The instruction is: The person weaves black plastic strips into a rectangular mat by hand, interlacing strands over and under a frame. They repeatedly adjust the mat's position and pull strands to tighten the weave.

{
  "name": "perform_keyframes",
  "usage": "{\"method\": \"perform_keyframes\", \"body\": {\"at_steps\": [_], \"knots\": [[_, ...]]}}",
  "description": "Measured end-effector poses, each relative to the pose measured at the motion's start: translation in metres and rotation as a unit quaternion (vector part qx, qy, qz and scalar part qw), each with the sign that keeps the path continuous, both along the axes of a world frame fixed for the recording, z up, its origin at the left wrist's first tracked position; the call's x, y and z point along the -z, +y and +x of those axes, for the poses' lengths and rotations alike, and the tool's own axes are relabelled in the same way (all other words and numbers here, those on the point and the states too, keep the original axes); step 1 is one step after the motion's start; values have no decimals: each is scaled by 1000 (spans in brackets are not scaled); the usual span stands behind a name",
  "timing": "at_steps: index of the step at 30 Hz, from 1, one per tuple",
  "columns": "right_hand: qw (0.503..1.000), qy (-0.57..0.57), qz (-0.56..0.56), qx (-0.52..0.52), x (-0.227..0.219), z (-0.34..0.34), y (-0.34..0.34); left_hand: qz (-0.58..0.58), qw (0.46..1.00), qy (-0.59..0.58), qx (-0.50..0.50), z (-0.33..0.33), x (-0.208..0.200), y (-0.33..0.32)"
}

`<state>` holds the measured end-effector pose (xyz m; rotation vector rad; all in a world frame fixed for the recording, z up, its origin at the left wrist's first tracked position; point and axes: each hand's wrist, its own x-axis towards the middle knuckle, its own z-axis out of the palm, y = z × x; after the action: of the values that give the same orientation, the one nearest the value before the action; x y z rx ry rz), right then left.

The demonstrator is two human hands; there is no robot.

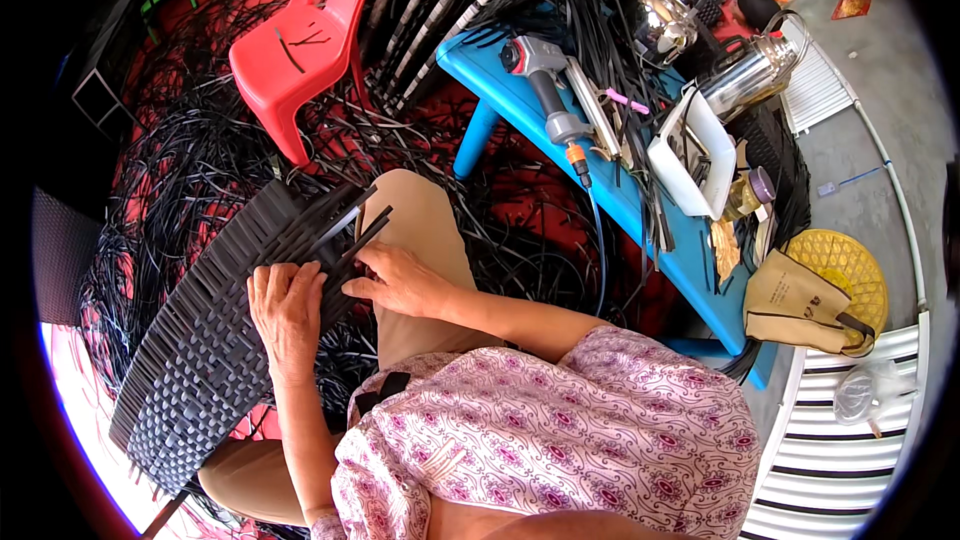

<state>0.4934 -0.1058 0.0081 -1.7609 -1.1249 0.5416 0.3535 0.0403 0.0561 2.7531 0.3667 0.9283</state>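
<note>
A dark grey woven panel (205, 380) of flat plastic strips leans slantwise across my lap, tightly woven in its lower part. Long unwoven strip ends (335, 215) stick out at its upper right. My left hand (285, 310) lies on the weave, its fingers bent and pressed onto the panel, the thumb close to the index finger. Beside it, my right hand (398, 282) reaches in from the right over my knee. Its thumb and fingers are closed on a black plastic strip (374, 225) at the panel's loose edge; the fingertips are partly hidden.
Tangled black strips (160, 200) cover much of the red floor. A red chair (285, 55) stands ahead. To my right, a blue bench (620, 205) carries a power tool (545, 80) with a hose, a white tray (690, 155) and a metal flask (750, 70). A yellow basket (840, 255) sits beyond.
</note>
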Motion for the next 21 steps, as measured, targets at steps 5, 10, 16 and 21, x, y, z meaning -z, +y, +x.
{"method": "perform_keyframes", "body": {"at_steps": [5,10,16,21], "knots": [[1000,4,3,-27,-1,16,-3,14,1000,22,14,9,-1,1],[999,-2,-32,-20,-26,41,-13,16,999,20,24,13,0,3],[990,94,-105,-11,-79,74,-15,11,999,31,-2,19,0,-1],[996,21,87,3,-71,83,-1,14,1000,20,-10,24,4,-2]]}}
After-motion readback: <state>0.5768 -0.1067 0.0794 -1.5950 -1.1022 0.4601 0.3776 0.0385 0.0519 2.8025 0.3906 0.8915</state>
